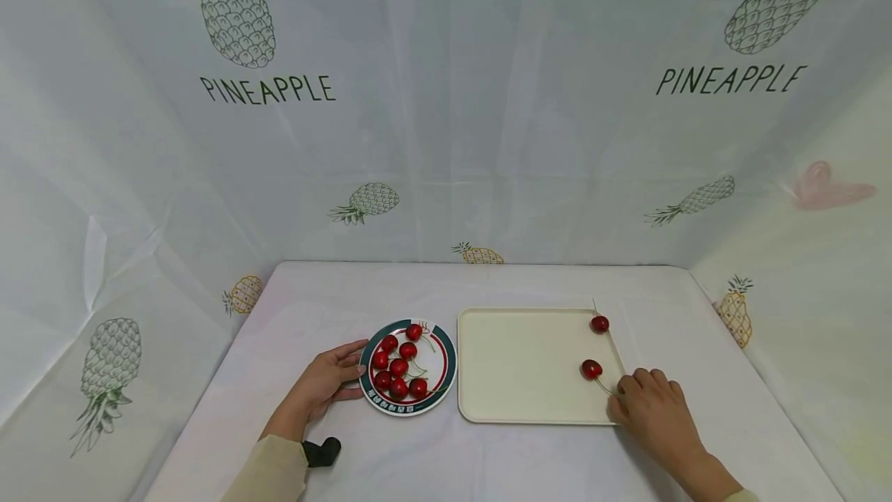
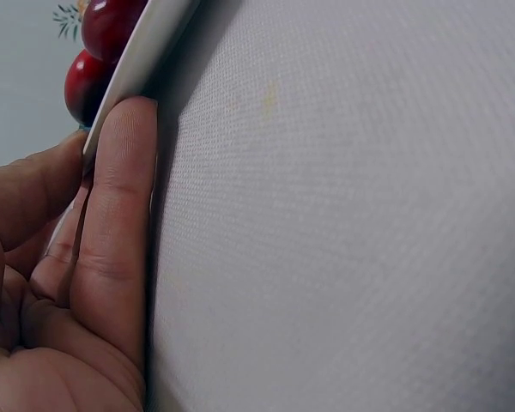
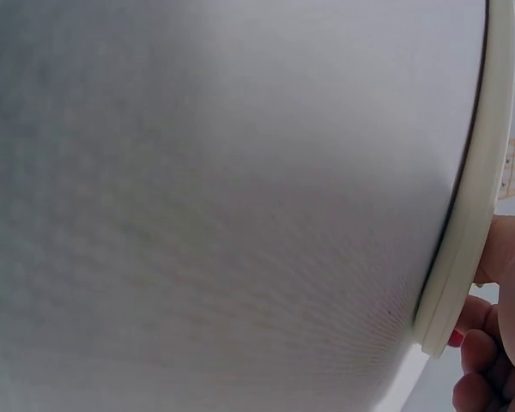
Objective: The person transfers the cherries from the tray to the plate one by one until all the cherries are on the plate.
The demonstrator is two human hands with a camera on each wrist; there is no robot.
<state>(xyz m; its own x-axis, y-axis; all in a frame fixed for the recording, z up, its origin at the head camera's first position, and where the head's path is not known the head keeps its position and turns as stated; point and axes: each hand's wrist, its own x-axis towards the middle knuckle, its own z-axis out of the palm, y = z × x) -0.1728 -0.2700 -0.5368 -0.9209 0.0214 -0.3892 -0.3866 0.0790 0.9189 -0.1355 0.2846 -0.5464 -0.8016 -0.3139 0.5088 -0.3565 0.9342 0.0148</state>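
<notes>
A round plate (image 1: 441, 339) with a dark green rim band carries several red cherries (image 1: 399, 367) with thin stems. At its left side my left hand (image 1: 326, 379) grips the rim; in the left wrist view the fingers (image 2: 120, 197) lie along its edge, one of them against the underside. A cream rectangular tray (image 1: 523, 366) lies right of the plate, with two cherries near its right side. My right hand (image 1: 655, 413) is over the tray's front right corner, fingers curled, pinching the stem of the nearer cherry (image 1: 591, 369). Its fingertips are partly hidden in the right wrist view.
The other cherry (image 1: 599, 324) lies at the tray's far right corner, stem pointing back. Plate and tray stand close side by side on a white-covered table (image 1: 390, 285). A pineapple-printed curtain (image 1: 446, 138) hangs behind and at both sides.
</notes>
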